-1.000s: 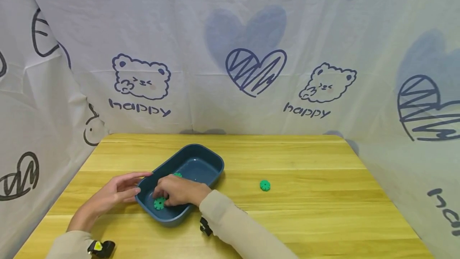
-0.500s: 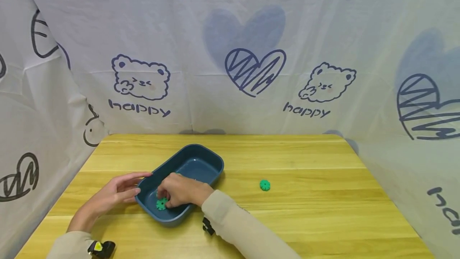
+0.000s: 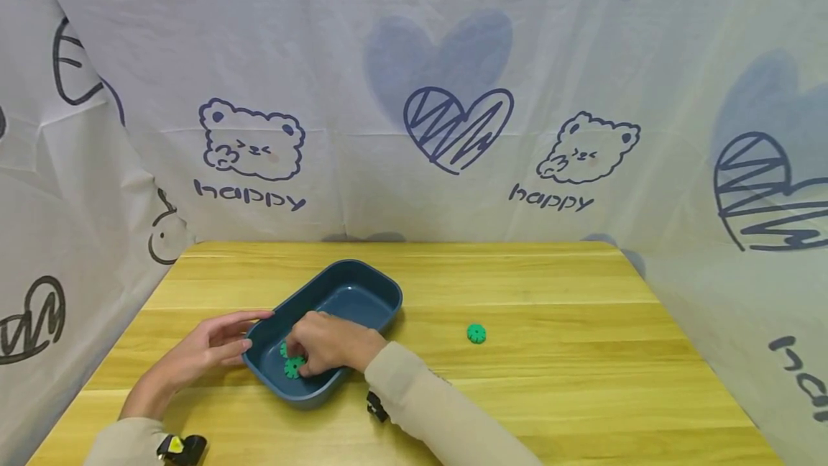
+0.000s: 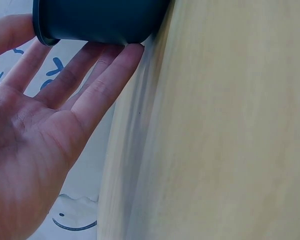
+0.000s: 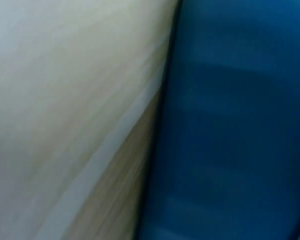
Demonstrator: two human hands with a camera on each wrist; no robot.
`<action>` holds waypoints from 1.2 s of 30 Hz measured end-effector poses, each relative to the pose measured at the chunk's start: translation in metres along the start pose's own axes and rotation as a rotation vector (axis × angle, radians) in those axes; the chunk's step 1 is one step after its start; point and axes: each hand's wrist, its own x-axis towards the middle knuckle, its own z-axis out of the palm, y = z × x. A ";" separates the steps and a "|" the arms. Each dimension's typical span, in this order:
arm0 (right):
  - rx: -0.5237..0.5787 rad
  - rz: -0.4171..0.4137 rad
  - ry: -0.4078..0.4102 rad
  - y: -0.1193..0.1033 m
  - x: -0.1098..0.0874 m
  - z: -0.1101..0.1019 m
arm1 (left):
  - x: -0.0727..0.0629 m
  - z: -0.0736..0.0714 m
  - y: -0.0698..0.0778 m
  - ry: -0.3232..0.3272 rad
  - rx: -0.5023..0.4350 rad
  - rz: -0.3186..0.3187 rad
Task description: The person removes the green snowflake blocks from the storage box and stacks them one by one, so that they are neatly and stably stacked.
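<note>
The dark blue rectangular bin [image 3: 352, 300] stands at an angle on the wooden table. My left hand [image 3: 203, 347] touches its near left end, with straight fingers [image 4: 102, 90] against the outer wall and the thumb by the rim. My right hand [image 3: 330, 342] reaches into the bin with curled fingers and pinches a green notched plastic disc [image 3: 294, 367] near the floor. Part of a second green disc [image 3: 283, 349] shows just left of those fingers. The right wrist view is blurred and shows only the bin wall [image 5: 230, 130] and table, with no hand.
A third green notched disc [image 3: 476, 334] lies on the table [image 3: 550, 380] to the right of the bin. White cloth [image 3: 362, 185] printed with hearts and bears hangs behind the table and along both sides.
My right hand has shifted slightly right within the bin, and the pinched disc with it. A second green disc now shows left of the fingers. The left hand has stayed in place.
</note>
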 end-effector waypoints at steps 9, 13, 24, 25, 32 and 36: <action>-0.025 -0.019 0.081 0.007 -0.014 -0.012 | 0.000 0.002 0.002 0.021 0.022 -0.028; -0.020 -0.046 0.144 0.013 -0.026 -0.020 | 0.000 0.002 0.002 0.028 0.034 -0.040; 0.039 -0.044 0.300 0.033 -0.067 -0.038 | 0.001 0.003 0.003 0.042 0.038 -0.039; 0.046 -0.042 0.308 0.035 -0.070 -0.039 | 0.001 0.003 0.003 0.043 0.039 -0.037; 0.099 -0.021 0.334 0.048 -0.089 -0.040 | 0.001 0.003 0.002 0.049 0.046 -0.039; 0.124 -0.001 0.341 0.052 -0.101 -0.040 | 0.001 0.004 0.002 0.056 0.054 -0.046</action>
